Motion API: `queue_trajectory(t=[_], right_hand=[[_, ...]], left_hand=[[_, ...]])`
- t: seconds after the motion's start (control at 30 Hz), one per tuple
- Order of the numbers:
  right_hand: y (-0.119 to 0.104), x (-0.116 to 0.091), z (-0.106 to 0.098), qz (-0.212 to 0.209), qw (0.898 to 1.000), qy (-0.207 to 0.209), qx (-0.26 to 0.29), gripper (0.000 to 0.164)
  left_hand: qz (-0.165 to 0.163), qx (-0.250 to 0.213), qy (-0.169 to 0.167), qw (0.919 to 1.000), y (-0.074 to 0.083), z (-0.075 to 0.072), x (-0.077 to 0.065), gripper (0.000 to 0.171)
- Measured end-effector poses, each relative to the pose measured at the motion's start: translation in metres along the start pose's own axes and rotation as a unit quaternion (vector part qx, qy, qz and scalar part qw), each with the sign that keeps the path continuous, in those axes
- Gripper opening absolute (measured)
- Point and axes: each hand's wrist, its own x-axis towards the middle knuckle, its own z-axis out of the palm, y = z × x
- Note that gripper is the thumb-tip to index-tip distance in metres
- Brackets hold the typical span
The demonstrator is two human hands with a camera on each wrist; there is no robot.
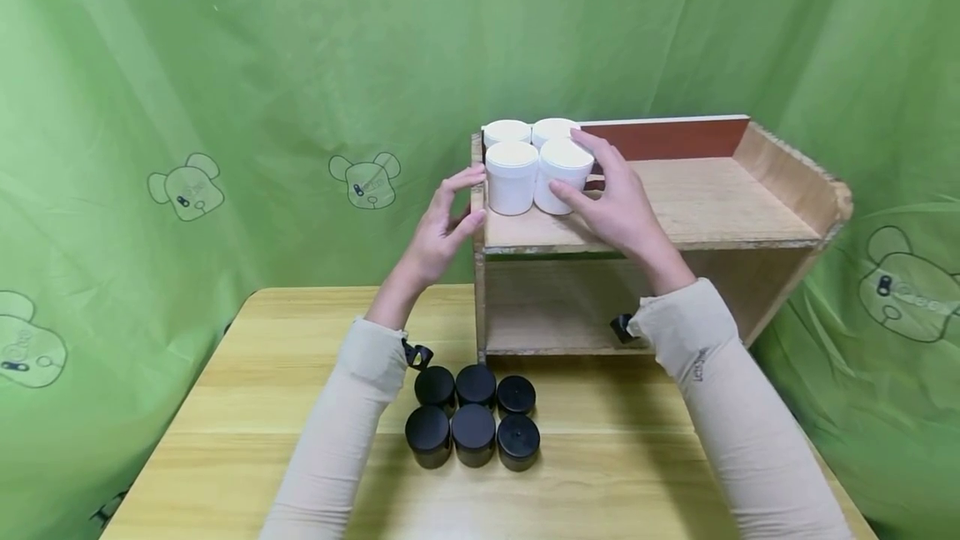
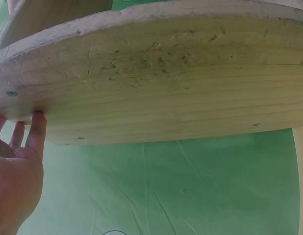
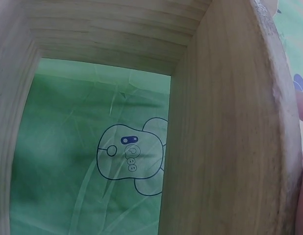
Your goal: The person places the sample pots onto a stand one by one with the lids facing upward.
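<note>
Four-square at the left end of the upper board of a wooden shelf [image 1: 720, 202] stand several white lidded jars, among them the front left jar [image 1: 512, 183]. My right hand [image 1: 618, 202] holds the front right white jar [image 1: 564, 155], thumb on its front and fingers along its right side. Only a sliver of that hand shows at the edge of the right wrist view. With loosely bent fingers, my left hand [image 1: 438, 232] touches the outside of the shelf's left side panel [image 2: 156, 83]. Its fingertips meet the wood in the left wrist view.
Several black lidded jars [image 1: 474, 427] stand in two rows on the wooden table [image 1: 285, 407], in front of the shelf. The lower compartment [image 1: 555, 307] lies beneath the upper board. A green curtain [image 1: 262, 65] with printed bear heads hangs behind.
</note>
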Motion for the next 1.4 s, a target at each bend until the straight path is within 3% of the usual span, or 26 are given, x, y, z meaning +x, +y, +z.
queue_trajectory(t=[0.43,0.9,1.17,1.4], right_hand=[[-0.001,-0.002,0.001,0.020,0.999,-0.004,-0.029,0.074],[-0.001,-0.003,-0.001,0.034,0.999,-0.004,0.001,0.090],[-0.001,-0.002,-0.001,0.030,0.999,0.020,0.008,0.101],[-0.003,-0.010,-0.004,0.027,0.998,0.055,-0.008,0.109]], left_hand=[[-0.003,0.000,-0.003,1.0000,0.000,0.000,-0.001,0.053],[0.003,0.015,0.000,0.9999,-0.001,0.000,0.000,0.056],[-0.015,0.006,-0.031,0.9994,0.003,-0.012,0.002,0.057],[-0.026,0.014,-0.076,0.9967,0.005,-0.022,0.005,0.071]])
